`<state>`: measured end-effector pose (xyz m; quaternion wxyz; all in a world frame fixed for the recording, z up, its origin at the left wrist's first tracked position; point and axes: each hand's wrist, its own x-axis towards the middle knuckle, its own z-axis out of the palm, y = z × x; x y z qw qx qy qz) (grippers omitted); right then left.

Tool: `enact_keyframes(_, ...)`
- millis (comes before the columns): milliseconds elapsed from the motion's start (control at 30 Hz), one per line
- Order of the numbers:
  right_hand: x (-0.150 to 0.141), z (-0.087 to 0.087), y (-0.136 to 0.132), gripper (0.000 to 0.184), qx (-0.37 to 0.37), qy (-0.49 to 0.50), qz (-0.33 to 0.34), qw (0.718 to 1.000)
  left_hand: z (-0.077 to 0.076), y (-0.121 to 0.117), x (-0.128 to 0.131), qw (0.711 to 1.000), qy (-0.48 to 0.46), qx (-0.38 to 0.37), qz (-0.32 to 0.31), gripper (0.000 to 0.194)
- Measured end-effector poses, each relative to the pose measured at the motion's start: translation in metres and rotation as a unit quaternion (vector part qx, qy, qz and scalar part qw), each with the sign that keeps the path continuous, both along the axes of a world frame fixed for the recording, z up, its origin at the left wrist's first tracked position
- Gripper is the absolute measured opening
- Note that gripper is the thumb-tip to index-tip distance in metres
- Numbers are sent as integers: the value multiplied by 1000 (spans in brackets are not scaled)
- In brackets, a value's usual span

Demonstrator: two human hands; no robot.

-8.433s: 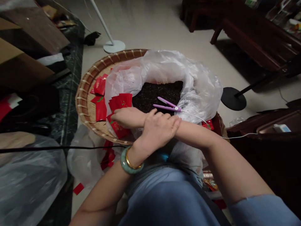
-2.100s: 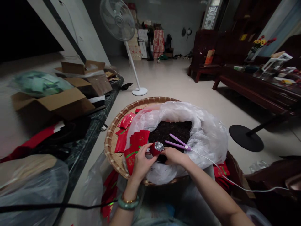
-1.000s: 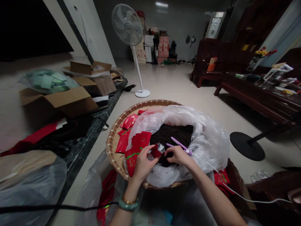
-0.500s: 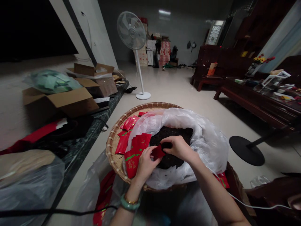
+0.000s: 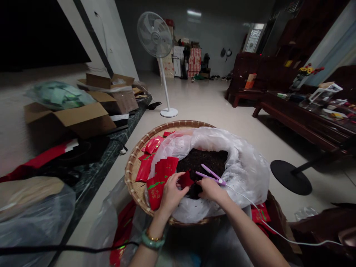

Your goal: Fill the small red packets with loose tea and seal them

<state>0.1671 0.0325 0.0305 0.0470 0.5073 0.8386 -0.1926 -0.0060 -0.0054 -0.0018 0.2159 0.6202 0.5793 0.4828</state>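
Left hand was touching a red packet above dark loose leaves in a plastic bag. Right hand was against a purple corded clamp sealer. Woven bamboo tray underneath, more red packets on it.

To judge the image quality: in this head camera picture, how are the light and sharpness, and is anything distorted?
In the head view, the light is dim and uneven, with a bright ceiling light and a nearly black upper left corner; wide-angle distortion makes the fan lean; the left hand and right hand look fairly sharp.
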Motion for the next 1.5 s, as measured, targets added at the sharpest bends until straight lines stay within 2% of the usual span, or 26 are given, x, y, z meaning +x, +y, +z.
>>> enact_keyframes(167,-10,-13,-2,26,-2,-18,4,1000,0,0,-1,1000,8,6,-3,39)
enact_keyframes(300,0,-10,4,25,2,7,1,1000,-3,0,-2,1000,6,6,-5,39)
enact_keyframes(367,7,-1,7,25,14,42,-10,999,-3,0,-2,1000,6,5,-5,39)
enact_keyframes(433,12,13,9,22,36,123,-36,991,-3,0,-1,1000,7,2,-5,39)
enact_keyframes(567,11,43,7,21,64,312,-70,945,1,0,2,1000,1,-3,-1,37)
enact_keyframes(633,7,50,4,26,58,357,-70,929,1,0,2,1000,-5,-3,0,37)
enact_keyframes(700,3,51,2,27,63,382,-88,918,1,0,1,1000,-10,-4,1,38)
enact_keyframes(800,0,43,-3,17,100,378,-96,915,-1,0,1,1000,-14,-8,-1,38)
enact_keyframes(967,-7,31,-11,13,100,266,-22,959,-4,1,2,1000,6,-3,6,36)
enact_keyframes(1067,-6,30,-6,11,98,275,-30,956,-3,2,-1,1000,-1,-2,11,45)
enact_keyframes(1167,3,34,1,13,61,349,-43,934,1,2,-9,994,-92,-54,-30,56)
enact_keyframes(1267,16,41,6,14,1,395,-44,918,3,0,-17,967,-183,-151,-93,36)
enact_keyframes(1333,24,44,7,17,-20,396,-35,917,2,-2,-19,950,-212,-198,-118,24)
enact_keyframes(1500,35,45,7,19,-23,390,-27,920,1,-3,-19,935,-233,-229,-139,23)
